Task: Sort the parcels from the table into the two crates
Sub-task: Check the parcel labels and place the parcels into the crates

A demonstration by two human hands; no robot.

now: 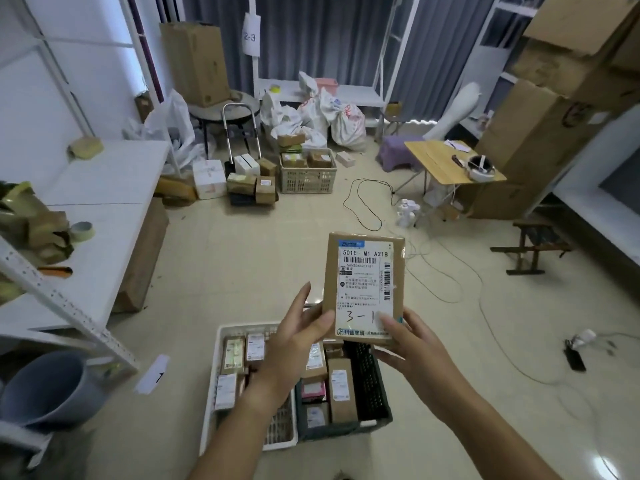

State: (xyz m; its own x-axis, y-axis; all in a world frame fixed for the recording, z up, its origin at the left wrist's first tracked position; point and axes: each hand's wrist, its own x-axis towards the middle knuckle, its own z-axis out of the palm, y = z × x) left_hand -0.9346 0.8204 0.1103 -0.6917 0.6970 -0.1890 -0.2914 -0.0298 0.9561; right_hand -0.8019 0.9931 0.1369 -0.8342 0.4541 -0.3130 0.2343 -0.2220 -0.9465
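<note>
While both hands point(301, 336) point(408, 344) grip one parcel point(363, 285) (marked 3-1), two crates point(221, 344) point(372, 379) sit below.

A pale tiled floor point(242, 258) carries two crates set side by side directly below the grip: a white crate point(221, 336) on the left and a dark crate point(372, 379) on the right, both holding parcels. Well beyond the grip, a beige basket point(307, 177) of boxes stands among loose cartons point(247, 183) and white sacks point(348, 124). Cables point(367, 209) trail across the tiles to the right of the grip. Left of it, a white table point(104, 188) bears a tape roll point(82, 231) and crumpled packaging point(41, 230).
</note>
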